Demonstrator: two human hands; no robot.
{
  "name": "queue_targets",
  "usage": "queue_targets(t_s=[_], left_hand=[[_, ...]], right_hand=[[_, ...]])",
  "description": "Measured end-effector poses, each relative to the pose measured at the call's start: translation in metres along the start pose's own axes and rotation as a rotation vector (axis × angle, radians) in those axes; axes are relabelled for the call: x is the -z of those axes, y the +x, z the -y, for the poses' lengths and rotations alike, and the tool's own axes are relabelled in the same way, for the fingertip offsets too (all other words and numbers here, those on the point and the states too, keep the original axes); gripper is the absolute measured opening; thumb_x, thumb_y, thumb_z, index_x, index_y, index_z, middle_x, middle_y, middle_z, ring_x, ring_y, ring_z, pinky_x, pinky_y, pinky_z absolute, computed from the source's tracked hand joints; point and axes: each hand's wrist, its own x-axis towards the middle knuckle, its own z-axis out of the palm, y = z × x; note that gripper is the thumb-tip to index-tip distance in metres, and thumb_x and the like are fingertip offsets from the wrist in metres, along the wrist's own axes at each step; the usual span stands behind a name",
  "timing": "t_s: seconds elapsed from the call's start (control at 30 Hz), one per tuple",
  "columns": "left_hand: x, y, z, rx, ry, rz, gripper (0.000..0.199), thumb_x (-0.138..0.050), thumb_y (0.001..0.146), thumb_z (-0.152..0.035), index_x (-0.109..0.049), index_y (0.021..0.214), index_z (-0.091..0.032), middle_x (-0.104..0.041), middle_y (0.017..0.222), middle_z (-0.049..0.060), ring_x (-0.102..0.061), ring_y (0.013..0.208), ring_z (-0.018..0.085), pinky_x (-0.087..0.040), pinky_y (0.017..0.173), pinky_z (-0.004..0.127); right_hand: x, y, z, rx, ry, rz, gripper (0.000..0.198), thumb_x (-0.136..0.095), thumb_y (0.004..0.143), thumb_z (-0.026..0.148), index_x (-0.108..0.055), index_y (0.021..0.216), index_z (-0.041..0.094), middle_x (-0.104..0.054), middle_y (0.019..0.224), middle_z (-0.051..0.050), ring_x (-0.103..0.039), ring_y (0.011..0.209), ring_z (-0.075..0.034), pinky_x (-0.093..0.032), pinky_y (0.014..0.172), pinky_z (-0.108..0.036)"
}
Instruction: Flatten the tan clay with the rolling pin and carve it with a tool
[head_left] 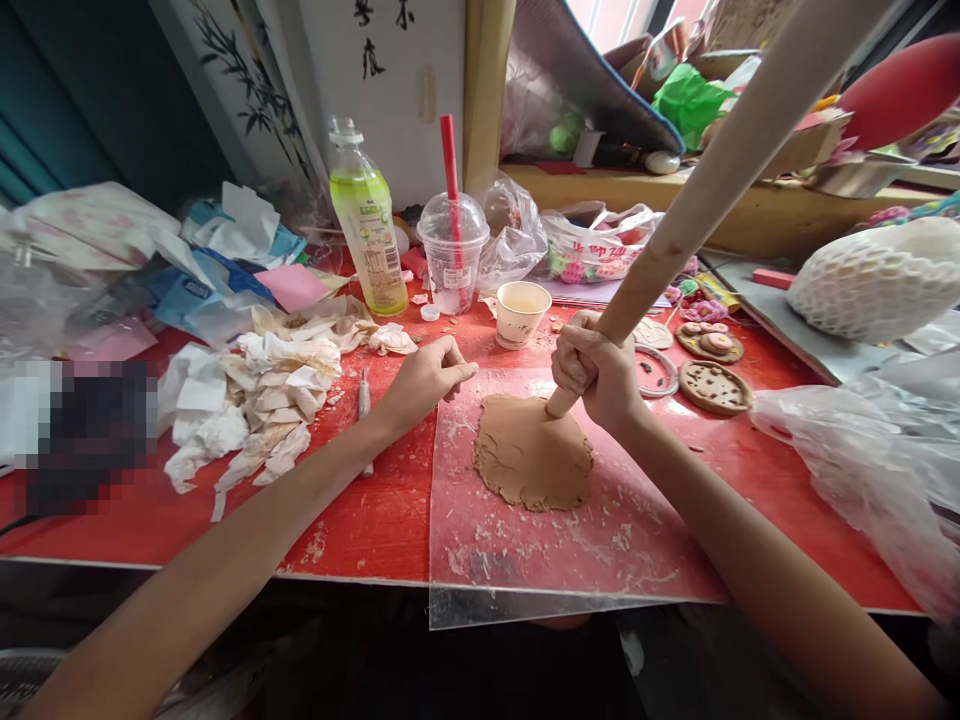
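Note:
My right hand [592, 372] is wrapped round the lower part of a long wooden rolling pin [690, 205]. The pin slants up to the right, and its lower end meets the top of a flattened slab of brown clay [529, 462]. Cracked, uneven edges run round the slab, which lies on a clear plastic sheet [630, 555]. Beside the sheet's far left corner, my left hand [429, 380] is closed with thumb and fingers together; anything inside them is hidden. A thin pen-like tool [365, 405] lies by my left wrist, partly behind the forearm.
Crumpled tissues [262, 395] are heaped on the red table [352, 545] at left. Behind stand a green-yellow bottle [369, 225], a lidded cup with a red straw [454, 245] and a paper cup [521, 318]. Round clay pieces [714, 386] and a plastic bag [855, 450] lie right.

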Motion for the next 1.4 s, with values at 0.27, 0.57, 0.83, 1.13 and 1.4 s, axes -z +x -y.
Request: queue_targets(t_s=[0.27, 0.57, 0.83, 1.13, 1.4], left_hand=[[0.0042, 0.0008, 0.0009, -0.01, -0.14, -0.069, 0.029, -0.053, 0.08, -0.026, -0.034, 0.059, -0.02, -0.032, 0.048, -0.007, -0.031, 0.04, 0.007, -0.026, 0.043, 0.025], [0.0068, 0.0018, 0.001, -0.07, 0.077, -0.131, 0.042, -0.047, 0.088, -0.04, -0.039, 0.052, -0.019, -0.04, 0.045, -0.004, -0.036, 0.042, 0.007, -0.028, 0.046, 0.025], [0.0021, 0.0055, 0.0074, -0.096, 0.127, -0.069, 0.01, -0.05, 0.083, -0.016, -0.059, 0.087, -0.018, -0.064, 0.075, 0.0, -0.056, 0.069, 0.011, -0.041, 0.065, 0.023], [0.0025, 0.0038, 0.0048, -0.1, 0.167, -0.019, 0.021, -0.045, 0.089, -0.026, -0.063, 0.088, -0.017, -0.054, 0.064, -0.002, -0.049, 0.059, 0.01, -0.037, 0.059, 0.024], [-0.0007, 0.0007, 0.0016, -0.085, 0.175, -0.007, 0.018, -0.033, 0.091, -0.021, -0.048, 0.082, -0.019, -0.053, 0.062, -0.003, -0.05, 0.06, 0.011, -0.038, 0.06, 0.026]], right_hand=[[-0.0008, -0.001, 0.0001, -0.002, 0.023, 0.006, 0.028, -0.063, 0.073, 0.026, -0.041, 0.058, 0.02, -0.033, 0.04, 0.008, -0.024, 0.034, -0.004, -0.017, 0.034, -0.021], [-0.0012, -0.0006, -0.0003, 0.023, 0.032, 0.004, 0.026, -0.063, 0.073, 0.023, -0.043, 0.056, 0.019, -0.034, 0.039, 0.008, -0.026, 0.033, -0.004, -0.019, 0.035, -0.022], [-0.0008, -0.0009, 0.0004, 0.013, 0.006, 0.009, 0.025, -0.062, 0.073, 0.024, -0.043, 0.057, 0.019, -0.033, 0.039, 0.008, -0.026, 0.033, -0.004, -0.018, 0.035, -0.022], [-0.0007, -0.0009, -0.0005, 0.023, 0.034, 0.028, 0.027, -0.064, 0.073, 0.025, -0.042, 0.057, 0.019, -0.035, 0.04, 0.008, -0.026, 0.034, -0.004, -0.018, 0.035, -0.022], [-0.0012, 0.0, 0.0, 0.018, 0.031, 0.031, 0.028, -0.064, 0.073, 0.025, -0.042, 0.057, 0.019, -0.035, 0.04, 0.008, -0.027, 0.033, -0.004, -0.019, 0.034, -0.022]])
